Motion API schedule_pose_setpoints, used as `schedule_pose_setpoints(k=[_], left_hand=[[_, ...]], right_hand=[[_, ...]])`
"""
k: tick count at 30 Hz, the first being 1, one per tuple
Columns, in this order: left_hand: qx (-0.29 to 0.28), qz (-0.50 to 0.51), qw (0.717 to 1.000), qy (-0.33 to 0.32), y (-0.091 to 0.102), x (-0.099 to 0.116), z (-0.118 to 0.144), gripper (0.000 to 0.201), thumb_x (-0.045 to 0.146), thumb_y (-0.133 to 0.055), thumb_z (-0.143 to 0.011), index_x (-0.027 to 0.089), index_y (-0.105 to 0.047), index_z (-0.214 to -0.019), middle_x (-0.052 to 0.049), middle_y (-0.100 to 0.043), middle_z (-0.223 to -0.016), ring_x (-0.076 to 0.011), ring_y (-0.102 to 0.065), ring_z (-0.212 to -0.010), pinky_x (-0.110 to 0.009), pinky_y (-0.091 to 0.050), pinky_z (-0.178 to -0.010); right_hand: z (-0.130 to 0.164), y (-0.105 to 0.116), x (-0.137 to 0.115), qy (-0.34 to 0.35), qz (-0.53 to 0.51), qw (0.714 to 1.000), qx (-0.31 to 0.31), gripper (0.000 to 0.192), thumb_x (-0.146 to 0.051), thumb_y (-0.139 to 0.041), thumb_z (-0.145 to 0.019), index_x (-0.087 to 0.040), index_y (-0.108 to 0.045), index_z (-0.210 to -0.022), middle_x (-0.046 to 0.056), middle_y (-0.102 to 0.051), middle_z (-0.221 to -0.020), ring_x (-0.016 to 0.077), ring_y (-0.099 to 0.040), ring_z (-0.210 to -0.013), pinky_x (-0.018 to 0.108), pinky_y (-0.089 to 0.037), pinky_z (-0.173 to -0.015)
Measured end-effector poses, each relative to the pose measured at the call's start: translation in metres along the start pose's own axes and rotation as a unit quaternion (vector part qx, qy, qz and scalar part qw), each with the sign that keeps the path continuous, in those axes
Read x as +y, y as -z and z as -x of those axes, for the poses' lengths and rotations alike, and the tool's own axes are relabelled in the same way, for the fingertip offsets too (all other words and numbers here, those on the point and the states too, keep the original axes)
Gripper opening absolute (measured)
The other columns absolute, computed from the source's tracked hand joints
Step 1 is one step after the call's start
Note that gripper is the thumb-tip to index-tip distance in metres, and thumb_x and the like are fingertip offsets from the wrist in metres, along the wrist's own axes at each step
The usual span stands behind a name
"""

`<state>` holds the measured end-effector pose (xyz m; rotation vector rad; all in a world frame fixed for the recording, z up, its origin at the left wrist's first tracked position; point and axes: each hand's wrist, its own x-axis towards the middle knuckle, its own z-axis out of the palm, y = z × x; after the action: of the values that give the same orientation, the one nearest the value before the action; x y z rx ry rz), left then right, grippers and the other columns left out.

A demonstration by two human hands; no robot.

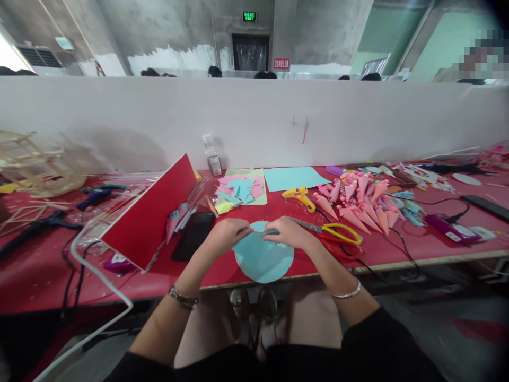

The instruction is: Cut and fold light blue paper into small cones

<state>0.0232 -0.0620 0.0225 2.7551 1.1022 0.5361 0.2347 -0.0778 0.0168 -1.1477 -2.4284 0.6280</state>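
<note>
A round sheet of light blue paper lies at the table's front edge, its far rim bent up and over. My left hand pinches the rim's left side, and my right hand pinches it a little farther right. The fingertips of both hands are partly hidden. Yellow-handled scissors rest just right of my right hand, blades pointing toward it. Behind that hand lies a yellow glue gun. A black phone is left of my left hand.
Pink paper cones are heaped at the right. Paper scraps and a blue sheet lie at the back, near a bottle. A red board stands tilted at the left. A purple power strip and cables lie right.
</note>
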Motion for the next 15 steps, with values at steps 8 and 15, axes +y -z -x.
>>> schedule_pose_setpoints(k=[8, 15], left_hand=[[0.147, 0.294, 0.932, 0.151, -0.008, -0.005, 0.008, 0.031, 0.034, -0.064, -0.066, 0.019, -0.062, -0.092, -0.001, -0.061, -0.078, -0.0138, -0.052, -0.065, -0.021, -0.038, -0.057], [0.039, 0.459, 0.848, 0.262, -0.024, -0.008, 0.013, 0.034, 0.046, -0.060, -0.068, 0.012, -0.060, -0.059, 0.001, -0.054, -0.051, -0.0096, -0.046, -0.046, -0.020, -0.034, -0.046]], right_hand=[[0.007, -0.005, 0.011, -0.089, -0.264, 0.959, 0.045, 0.028, -0.042, -0.061, -0.068, -0.014, -0.060, -0.072, -0.001, -0.058, -0.056, 0.0123, -0.055, -0.046, 0.021, -0.039, -0.046], [0.002, -0.024, 0.020, -0.132, -0.351, 0.913, 0.159, 0.035, -0.048, -0.061, -0.065, -0.014, -0.053, -0.063, -0.003, -0.051, -0.053, 0.0093, -0.048, -0.048, 0.021, -0.038, -0.047]])
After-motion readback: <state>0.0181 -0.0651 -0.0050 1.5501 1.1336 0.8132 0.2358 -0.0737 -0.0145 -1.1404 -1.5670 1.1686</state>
